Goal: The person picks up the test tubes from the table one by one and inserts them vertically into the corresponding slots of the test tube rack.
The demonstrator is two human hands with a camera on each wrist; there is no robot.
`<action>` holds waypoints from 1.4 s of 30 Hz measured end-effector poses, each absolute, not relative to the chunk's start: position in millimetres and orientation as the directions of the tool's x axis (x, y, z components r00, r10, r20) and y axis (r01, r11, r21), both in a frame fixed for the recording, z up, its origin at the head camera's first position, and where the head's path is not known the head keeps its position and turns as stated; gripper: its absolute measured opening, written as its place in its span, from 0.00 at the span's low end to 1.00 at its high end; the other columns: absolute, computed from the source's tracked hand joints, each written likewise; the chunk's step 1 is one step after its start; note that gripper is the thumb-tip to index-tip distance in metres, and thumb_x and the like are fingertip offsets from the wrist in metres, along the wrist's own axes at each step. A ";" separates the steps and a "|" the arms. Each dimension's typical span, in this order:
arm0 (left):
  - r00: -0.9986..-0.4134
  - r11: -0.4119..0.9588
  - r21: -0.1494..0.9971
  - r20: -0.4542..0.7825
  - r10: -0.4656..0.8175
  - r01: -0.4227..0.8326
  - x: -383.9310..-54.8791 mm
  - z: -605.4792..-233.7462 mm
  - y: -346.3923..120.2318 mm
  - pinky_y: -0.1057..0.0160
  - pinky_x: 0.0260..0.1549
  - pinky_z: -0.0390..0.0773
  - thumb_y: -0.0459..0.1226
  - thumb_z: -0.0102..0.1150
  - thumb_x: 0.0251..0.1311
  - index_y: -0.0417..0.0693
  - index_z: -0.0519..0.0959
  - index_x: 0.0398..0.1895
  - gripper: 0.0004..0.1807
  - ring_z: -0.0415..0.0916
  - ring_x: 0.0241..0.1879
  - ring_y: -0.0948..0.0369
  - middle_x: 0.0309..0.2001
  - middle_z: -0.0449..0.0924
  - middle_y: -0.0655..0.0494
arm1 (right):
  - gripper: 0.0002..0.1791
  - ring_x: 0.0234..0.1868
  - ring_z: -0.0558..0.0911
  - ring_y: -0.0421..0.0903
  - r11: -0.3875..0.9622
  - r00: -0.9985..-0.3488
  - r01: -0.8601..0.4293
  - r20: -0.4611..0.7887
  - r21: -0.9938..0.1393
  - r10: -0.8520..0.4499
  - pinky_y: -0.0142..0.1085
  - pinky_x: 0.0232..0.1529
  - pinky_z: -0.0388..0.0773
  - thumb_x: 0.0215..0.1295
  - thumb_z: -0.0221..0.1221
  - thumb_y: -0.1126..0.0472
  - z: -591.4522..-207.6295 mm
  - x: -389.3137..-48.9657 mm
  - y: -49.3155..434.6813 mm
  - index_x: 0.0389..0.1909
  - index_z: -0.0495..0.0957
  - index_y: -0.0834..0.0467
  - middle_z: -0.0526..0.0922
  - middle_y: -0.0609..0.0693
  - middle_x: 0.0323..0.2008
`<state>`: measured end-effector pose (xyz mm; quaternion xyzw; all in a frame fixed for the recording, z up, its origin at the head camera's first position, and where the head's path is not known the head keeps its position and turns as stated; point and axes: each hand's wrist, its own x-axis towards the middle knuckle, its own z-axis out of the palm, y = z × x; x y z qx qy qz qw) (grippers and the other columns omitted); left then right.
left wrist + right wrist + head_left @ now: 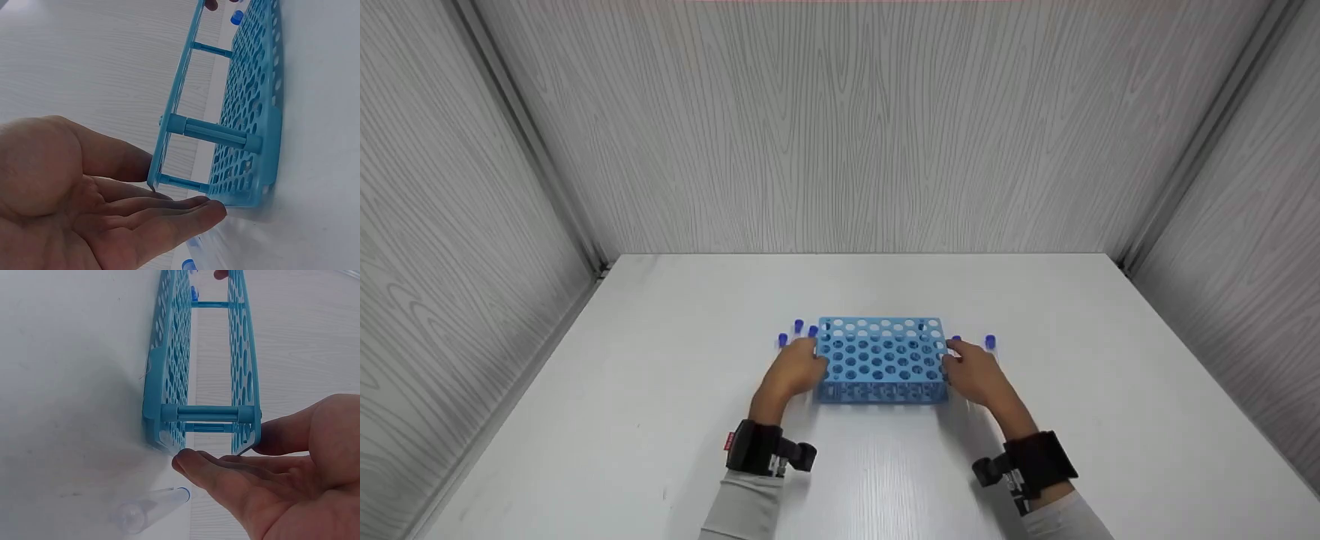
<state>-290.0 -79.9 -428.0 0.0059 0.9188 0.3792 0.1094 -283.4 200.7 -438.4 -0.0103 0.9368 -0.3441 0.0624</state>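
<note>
A blue test tube rack (883,385) with rows of round holes sits between both hands near the middle of the white table. My left hand (796,366) grips its left end, thumb on the top plate and fingers along the side. At the opposite end my right hand (975,373) holds it likewise, thumb over the top edge. In the left wrist view, posts join the upper and lower plates of the rack (270,146), and fingertips reach down to the lower plate. No tubes stand in the rack (154,394).
Blue-capped clear tubes lie left of the rack, one cap (783,340) beside the left hand. More lie to the right, including one with a cap (990,342) behind the right hand. A clear tube (152,509) lies below the right fingers. Grey wood-grain panels (840,135) enclose the table.
</note>
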 end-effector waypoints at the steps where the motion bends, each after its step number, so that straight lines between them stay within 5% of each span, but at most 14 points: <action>1: -0.975 0.710 0.700 -0.201 0.092 -0.078 -289.7 -428.0 -79.8 0.43 0.74 0.60 0.35 0.47 0.72 0.29 0.62 0.74 0.30 0.59 0.75 0.39 0.74 0.63 0.34 | 0.29 0.66 0.76 0.63 0.763 -0.992 0.027 -0.112 -0.646 -0.060 0.55 0.65 0.74 0.77 0.44 0.59 -438.6 -283.2 200.8 0.72 0.63 0.71 0.71 0.69 0.68; 10: -0.974 0.709 0.701 -0.205 0.095 -0.078 -289.5 -429.8 -79.9 0.43 0.74 0.61 0.35 0.45 0.72 0.29 0.61 0.74 0.29 0.60 0.75 0.40 0.74 0.63 0.34 | 0.29 0.67 0.75 0.63 0.761 -0.988 0.056 -0.145 -0.646 -0.050 0.56 0.67 0.72 0.78 0.43 0.58 -439.0 -284.1 199.6 0.74 0.61 0.70 0.69 0.69 0.70; 17: -0.975 0.706 0.705 -0.195 0.106 -0.064 -291.7 -432.6 -80.6 0.46 0.63 0.73 0.32 0.44 0.69 0.29 0.67 0.70 0.27 0.74 0.57 0.47 0.65 0.75 0.37 | 0.29 0.62 0.79 0.61 0.758 -0.991 0.044 -0.123 -0.651 -0.049 0.54 0.64 0.76 0.77 0.43 0.59 -438.8 -282.1 199.5 0.73 0.62 0.71 0.74 0.69 0.66; 26: -0.971 0.700 0.708 -0.220 0.092 -0.095 -291.8 -430.5 -79.4 0.44 0.73 0.64 0.33 0.43 0.71 0.30 0.62 0.74 0.29 0.66 0.71 0.42 0.73 0.65 0.35 | 0.29 0.60 0.80 0.60 0.750 -0.991 0.044 -0.127 -0.660 -0.053 0.54 0.63 0.77 0.78 0.43 0.59 -439.2 -282.3 200.3 0.73 0.61 0.71 0.73 0.69 0.67; 42: -0.974 0.702 0.707 -0.205 0.094 -0.082 -291.9 -431.6 -79.8 0.43 0.75 0.58 0.34 0.43 0.71 0.30 0.59 0.75 0.31 0.57 0.76 0.40 0.75 0.61 0.34 | 0.29 0.64 0.78 0.65 0.744 -0.998 -0.008 -0.039 -0.669 -0.045 0.56 0.61 0.78 0.78 0.45 0.56 -430.1 -280.1 212.8 0.73 0.64 0.68 0.75 0.68 0.66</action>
